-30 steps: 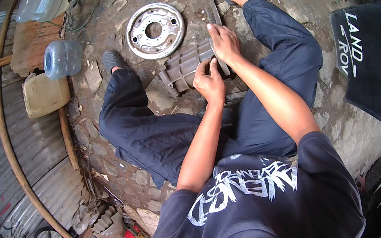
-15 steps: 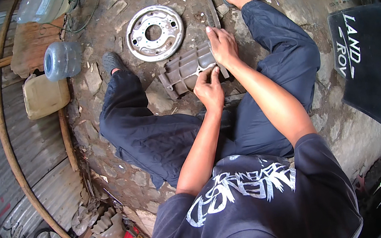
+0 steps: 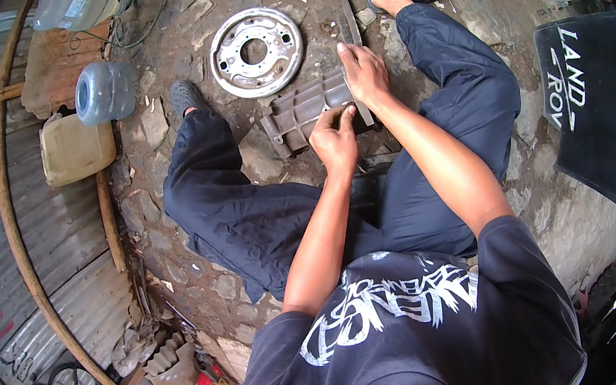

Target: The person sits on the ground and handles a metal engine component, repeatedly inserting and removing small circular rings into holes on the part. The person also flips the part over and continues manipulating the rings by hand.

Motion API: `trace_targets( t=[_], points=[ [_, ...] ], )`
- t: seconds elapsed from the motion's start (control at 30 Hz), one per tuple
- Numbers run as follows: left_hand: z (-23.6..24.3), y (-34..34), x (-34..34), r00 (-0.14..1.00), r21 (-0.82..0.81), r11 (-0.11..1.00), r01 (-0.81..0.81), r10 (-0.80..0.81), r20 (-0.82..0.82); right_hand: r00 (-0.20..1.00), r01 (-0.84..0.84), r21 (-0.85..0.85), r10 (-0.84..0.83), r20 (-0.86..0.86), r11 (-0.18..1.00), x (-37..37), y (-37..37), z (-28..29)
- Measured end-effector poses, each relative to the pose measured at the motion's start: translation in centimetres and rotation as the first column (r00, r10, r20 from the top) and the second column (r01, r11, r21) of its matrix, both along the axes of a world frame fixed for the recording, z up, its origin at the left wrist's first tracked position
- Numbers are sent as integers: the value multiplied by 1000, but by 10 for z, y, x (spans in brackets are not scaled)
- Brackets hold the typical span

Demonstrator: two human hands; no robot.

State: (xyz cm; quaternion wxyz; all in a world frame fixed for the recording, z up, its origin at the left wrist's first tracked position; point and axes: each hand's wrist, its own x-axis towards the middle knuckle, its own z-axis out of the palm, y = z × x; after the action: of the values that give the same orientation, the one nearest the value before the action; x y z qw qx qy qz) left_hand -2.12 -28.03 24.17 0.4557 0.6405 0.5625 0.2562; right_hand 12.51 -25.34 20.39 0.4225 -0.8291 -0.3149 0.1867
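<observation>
Nearby, round metal plate (image 3: 253, 50), water jug (image 3: 105, 91)

A black panel (image 3: 599, 104) with white lettering is lying on the ground at the right edge, angled and roughly rectangular. At the upper left, a clear blue water jug (image 3: 103, 91) is lying on its side, a cream jerrycan (image 3: 75, 149) is sitting just below it, and another clear container (image 3: 73, 6) is resting at the top.

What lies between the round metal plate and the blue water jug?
In the head view, only a dark sandal on stony ground sits between the round metal plate and the blue water jug.
</observation>
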Motion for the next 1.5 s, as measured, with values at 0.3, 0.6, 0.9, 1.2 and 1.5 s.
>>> trace_targets(
  t=[0.3,0.6,0.9,1.2,1.5],
  points=[
    [-5,-14,4,996,-80,993,-86,86,1,1000,28,-16,-28,-3,999,-2,0,-1],
    [0,-5,14,991,-5,991,-134,134,-17,997,-4,65,-1,72,998,-2,0,-5],
    [-5,-17,8,978,-100,976,-191,198,69,989,-51,39,45,142,998,-1,-3,0],
    [-13,-28,3,998,67,996,-66,65,22,988,-81,-19,83,133,997,-3,-3,6],
    [-13,-26,6,997,126,989,-72,72,2,986,-74,-41,80,148,996,-2,-4,-3]
  ],
)
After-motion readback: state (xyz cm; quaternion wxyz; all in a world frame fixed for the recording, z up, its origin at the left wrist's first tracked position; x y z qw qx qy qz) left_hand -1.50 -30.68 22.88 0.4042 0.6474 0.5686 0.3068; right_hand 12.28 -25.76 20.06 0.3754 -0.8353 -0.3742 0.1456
